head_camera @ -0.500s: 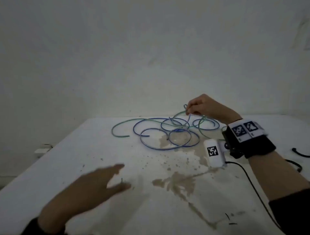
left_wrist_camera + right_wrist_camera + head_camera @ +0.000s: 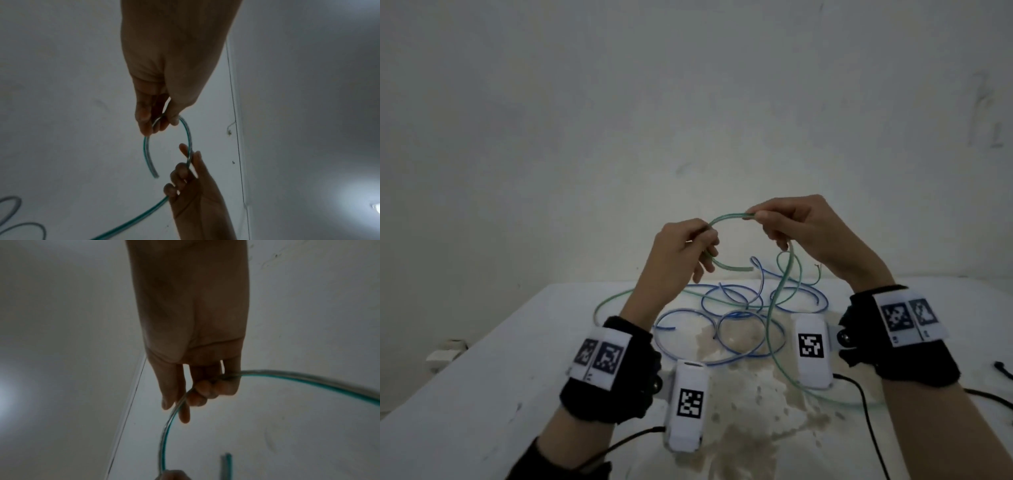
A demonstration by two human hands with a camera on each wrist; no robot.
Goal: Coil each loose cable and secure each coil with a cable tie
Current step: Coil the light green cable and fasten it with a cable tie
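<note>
Green translucent plastic-sheathed cable (image 2: 726, 219) arches in the air above the white worktop (image 2: 482, 359), held between both hands. At its left, the left hand (image 2: 681, 253) pinches the cable between thumb and curled fingers; the left wrist view shows the short free end (image 2: 149, 155) curving away from that pinch to a cut tip that touches nothing. On the left wrist sits a black strap (image 2: 616, 373) with a white label carrying two square black-and-white coded markers, and a white camera block (image 2: 688, 404) beside it bears one more marker; no readable writing shows on any of them.

Between the hands, on the worktop beyond them, the rest of the green cable lies in loose curves tangled with a blue thin cable (image 2: 739, 353) that forms several overlapping loops over a brown stained patch (image 2: 750, 383).

At the right, the right hand (image 2: 801, 226) grips the green cable with thumb on top and fingers curled round it; from this hand the cable drops down to the worktop. The right wrist carries the same kind of black strap (image 2: 900, 339) with a white label of two coded markers, and a white marker-bearing camera block (image 2: 812, 349). At the far right edge a black cord (image 2: 1001, 368) lies on the worktop.
</note>
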